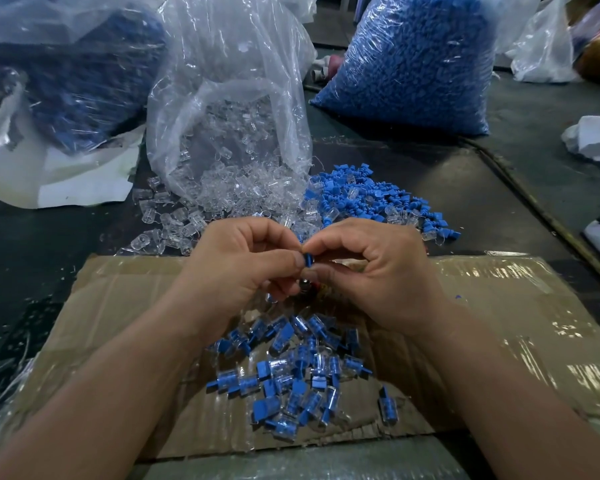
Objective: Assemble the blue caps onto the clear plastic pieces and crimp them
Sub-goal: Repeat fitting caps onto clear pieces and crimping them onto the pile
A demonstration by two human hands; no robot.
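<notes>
The left hand point(243, 261) and right hand point(371, 268) meet above the cardboard point(499, 306); their curled fingertips pinch one blue cap point(308, 260) between them; its clear piece is hidden; pushed in crooked, the cap could jam, or slip and fall into the done pile point(298, 372) below.

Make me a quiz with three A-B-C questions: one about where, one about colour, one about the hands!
1. Where is the finished pile? A in a bag; B on the cardboard; C on a chair.
2. What colour is the held cap? A red; B green; C blue.
3. What do the left hand and right hand do? A both pinch the cap; B lie flat; C wave.
Answers: B, the pile rests on the cardboard; C, blue shows in the pinch; A, both hands close on it.
</notes>
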